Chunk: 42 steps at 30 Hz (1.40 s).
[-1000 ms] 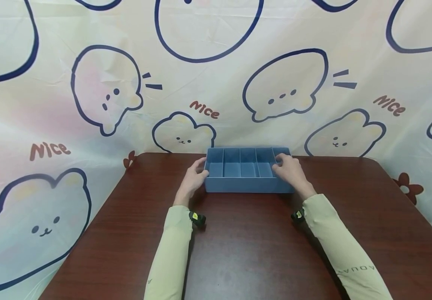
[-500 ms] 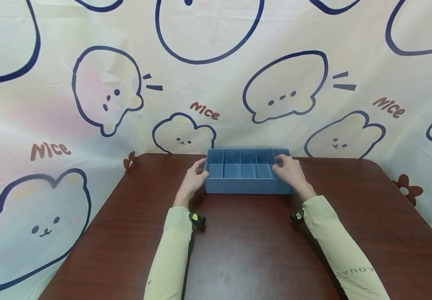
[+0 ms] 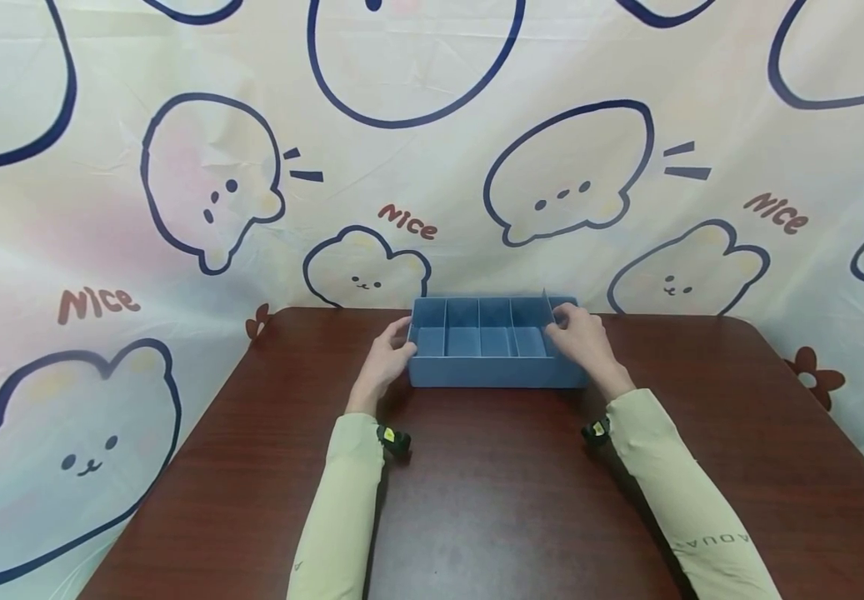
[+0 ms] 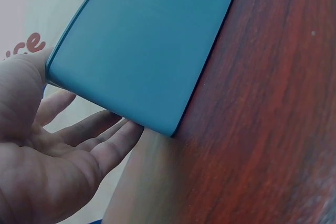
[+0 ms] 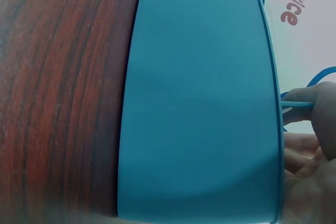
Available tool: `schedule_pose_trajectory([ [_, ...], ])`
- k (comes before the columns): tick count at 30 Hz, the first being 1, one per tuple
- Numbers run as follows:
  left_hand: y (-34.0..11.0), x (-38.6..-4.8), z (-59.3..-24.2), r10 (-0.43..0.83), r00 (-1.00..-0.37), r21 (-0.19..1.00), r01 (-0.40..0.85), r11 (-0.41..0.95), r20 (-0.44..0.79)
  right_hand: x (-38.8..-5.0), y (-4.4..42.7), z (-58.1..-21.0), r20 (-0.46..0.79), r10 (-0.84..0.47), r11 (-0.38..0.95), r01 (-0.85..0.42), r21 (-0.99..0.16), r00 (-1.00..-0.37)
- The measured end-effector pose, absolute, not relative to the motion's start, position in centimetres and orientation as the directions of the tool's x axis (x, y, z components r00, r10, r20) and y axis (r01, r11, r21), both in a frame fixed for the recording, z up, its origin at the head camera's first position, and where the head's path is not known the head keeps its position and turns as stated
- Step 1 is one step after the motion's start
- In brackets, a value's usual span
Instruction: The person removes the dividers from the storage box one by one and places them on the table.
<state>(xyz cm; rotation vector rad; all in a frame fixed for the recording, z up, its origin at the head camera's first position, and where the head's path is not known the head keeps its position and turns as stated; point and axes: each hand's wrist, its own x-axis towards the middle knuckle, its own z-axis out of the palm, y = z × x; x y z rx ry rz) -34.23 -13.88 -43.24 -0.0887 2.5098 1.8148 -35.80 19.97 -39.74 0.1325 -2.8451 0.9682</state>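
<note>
A blue compartment box (image 3: 491, 372) stands on the table, with upright partitions across its inside. My left hand (image 3: 384, 358) holds the box's left end; in the left wrist view the thumb lies at the rim and the fingertips touch the end wall. At the right end, my right hand (image 3: 581, 340) pinches a thin blue divider (image 3: 548, 307) between thumb and fingers. That divider's far corner sticks up above the back rim, so it sits tilted. In the right wrist view the divider's edge (image 5: 298, 104) shows between the fingertips, while the box's front wall (image 5: 202, 93) hides its lower part.
The dark wood table (image 3: 476, 500) stretches out in front of the box. Close behind the box hangs a pale cloth (image 3: 461, 167) printed with cartoon outlines. Dark devices (image 3: 394, 439) are strapped at both wrists.
The divider in my right hand has risen slightly at its far corner, which now shows above the back rim. My left hand and the box have stayed in place.
</note>
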Motion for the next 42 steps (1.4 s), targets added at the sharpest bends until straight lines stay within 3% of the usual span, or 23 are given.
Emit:
schedule_pose_trajectory([
  [42,-13.9,-34.4,-43.4,-0.026,-0.997,0.946,-0.075,0.317,-0.071,-35.4,20.1,-37.5,0.203,-0.046,0.757,-0.166,-0.632,-0.978],
])
